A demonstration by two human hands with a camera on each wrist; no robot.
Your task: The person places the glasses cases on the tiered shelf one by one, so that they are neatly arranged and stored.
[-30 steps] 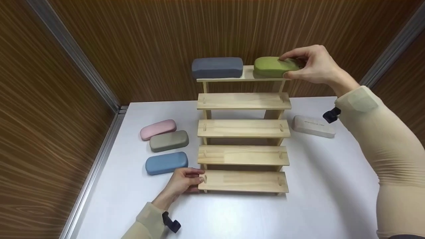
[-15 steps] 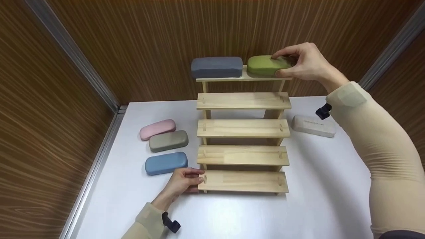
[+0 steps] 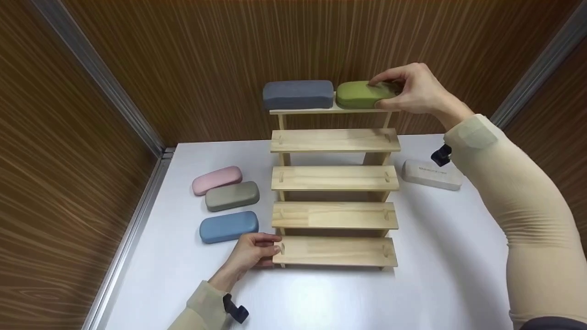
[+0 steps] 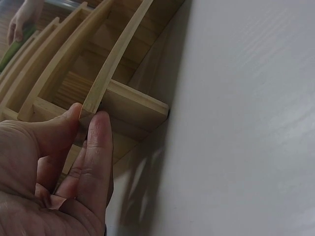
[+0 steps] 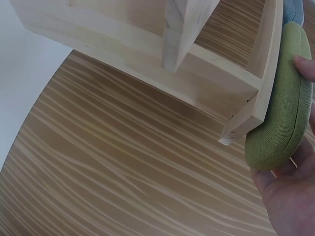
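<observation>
On the top step of a wooden stepped rack point(image 3: 335, 178) lies a green glasses case point(image 3: 360, 95), gripped at its right end by my right hand point(image 3: 415, 91). Just left of it on that step sits a dark blue-grey glasses case point(image 3: 298, 94), a narrow gap between them. In the right wrist view the green case point(image 5: 280, 103) rests along the step, thumb on one side and fingers round its end. My left hand point(image 3: 250, 252) pinches the left end of the lowest step; the left wrist view shows the board's corner point(image 4: 91, 108) between thumb and fingers.
Left of the rack lie a pink case point(image 3: 217, 180), a grey-green case point(image 3: 232, 196) partly overlapping it in view, and a blue case point(image 3: 229, 227). A pale grey case point(image 3: 432, 174) lies to the right. Brown wood-grain panels point(image 3: 220, 59) stand behind the white table point(image 3: 312, 298).
My right hand has slid the green case leftward along the top step, closing most of the gap to the blue-grey case. My left hand keeps its grip on the lowest step.
</observation>
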